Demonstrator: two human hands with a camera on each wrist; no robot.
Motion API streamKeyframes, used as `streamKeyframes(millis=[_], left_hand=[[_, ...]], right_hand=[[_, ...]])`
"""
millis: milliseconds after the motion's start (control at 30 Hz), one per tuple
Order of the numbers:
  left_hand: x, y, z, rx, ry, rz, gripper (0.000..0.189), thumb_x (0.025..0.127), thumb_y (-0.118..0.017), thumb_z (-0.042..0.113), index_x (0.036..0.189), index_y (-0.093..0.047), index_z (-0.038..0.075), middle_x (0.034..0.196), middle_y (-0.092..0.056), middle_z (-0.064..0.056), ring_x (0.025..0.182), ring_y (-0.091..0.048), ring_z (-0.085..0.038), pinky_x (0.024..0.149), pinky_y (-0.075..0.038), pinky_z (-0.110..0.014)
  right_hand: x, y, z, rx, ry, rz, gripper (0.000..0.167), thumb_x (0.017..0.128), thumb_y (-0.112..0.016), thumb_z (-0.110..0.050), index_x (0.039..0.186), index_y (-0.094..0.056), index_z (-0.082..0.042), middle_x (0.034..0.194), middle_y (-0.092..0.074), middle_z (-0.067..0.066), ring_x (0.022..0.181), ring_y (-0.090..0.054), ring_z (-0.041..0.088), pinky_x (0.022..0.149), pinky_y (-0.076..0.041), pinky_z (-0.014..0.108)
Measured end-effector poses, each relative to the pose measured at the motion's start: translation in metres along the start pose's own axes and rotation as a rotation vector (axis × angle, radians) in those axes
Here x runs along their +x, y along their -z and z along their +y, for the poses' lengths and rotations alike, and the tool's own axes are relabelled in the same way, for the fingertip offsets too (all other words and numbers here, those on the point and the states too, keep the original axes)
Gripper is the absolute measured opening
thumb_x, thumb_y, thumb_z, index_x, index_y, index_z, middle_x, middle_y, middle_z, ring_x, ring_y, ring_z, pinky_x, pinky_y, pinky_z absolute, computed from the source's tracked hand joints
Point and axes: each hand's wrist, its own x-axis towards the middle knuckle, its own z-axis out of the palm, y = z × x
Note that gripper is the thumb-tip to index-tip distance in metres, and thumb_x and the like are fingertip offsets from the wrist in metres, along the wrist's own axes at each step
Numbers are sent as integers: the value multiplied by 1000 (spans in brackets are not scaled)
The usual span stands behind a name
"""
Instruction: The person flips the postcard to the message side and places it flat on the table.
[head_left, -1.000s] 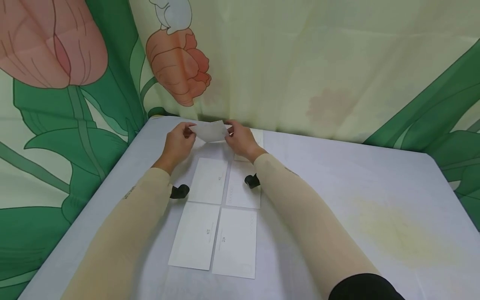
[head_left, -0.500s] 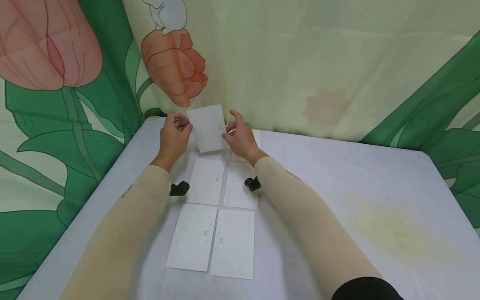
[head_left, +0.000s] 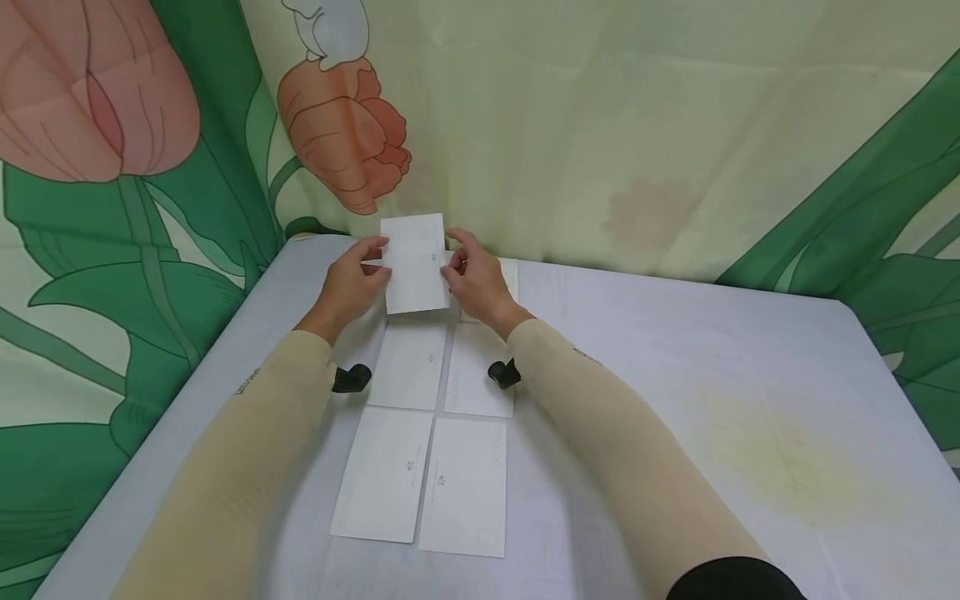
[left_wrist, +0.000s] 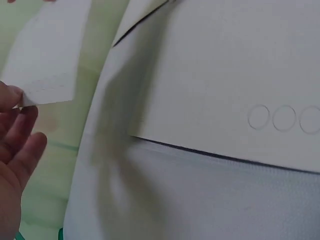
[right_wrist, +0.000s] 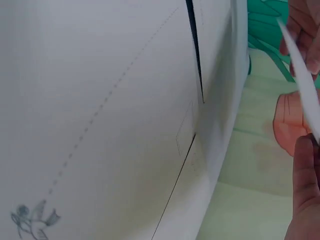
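Note:
A white postcard [head_left: 415, 265] is raised, nearly upright, over the far end of the table. My left hand [head_left: 348, 283] pinches its left edge, and my right hand [head_left: 480, 283] has thumb and fingers at its right edge. In the left wrist view, thumb and fingertips grip a corner of the postcard [left_wrist: 52, 60]. The right wrist view shows the postcard [right_wrist: 306, 90] almost edge-on between both hands. Below it, more postcards lie in two columns: one at middle left [head_left: 407, 367], one at middle right [head_left: 476, 371], one at near left [head_left: 382, 475], one at near right [head_left: 463, 487].
Behind my right hand, another postcard [head_left: 512, 279] is partly hidden. A white cloth [head_left: 637, 400] covers the table and carries a yellowish stain [head_left: 795, 458] at right. A printed curtain [head_left: 570, 150] hangs directly behind the far edge.
The postcard was tilted almost flat and bent between both hands. It has been turned up, its printed face now towards me, and my left hand has re-gripped along its left edge.

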Motion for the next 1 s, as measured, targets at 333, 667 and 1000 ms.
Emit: streamKeyframes(millis=[333, 667, 1000], left_hand=[[2, -3, -4, 21, -22, 19, 47, 99, -57, 9, 146, -51, 10, 141, -53, -12, 119, -54, -27, 98, -49, -41], [3, -8, -6, 34, -90, 74, 40, 98, -58, 8, 138, -59, 3, 130, -59, -16, 116, -58, -29, 99, -49, -39], [6, -14, -8, 49, -99, 64, 40, 98, -57, 3, 138, -58, 0, 132, -57, -17, 117, -56, -30, 101, -46, -40]], right_hand=[[-1, 0, 2, -32, -45, -49, 48, 96, -64, -6, 142, -51, -7, 116, -59, 10, 98, -65, 21, 80, -55, 28], [1, 2, 6, -53, -120, -35, 50, 95, -65, -9, 143, -52, -9, 110, -62, 6, 99, -64, 20, 81, -53, 27], [3, 3, 7, -58, -133, -31, 49, 95, -63, -8, 142, -52, -8, 109, -62, 6, 100, -62, 19, 81, -51, 26]])
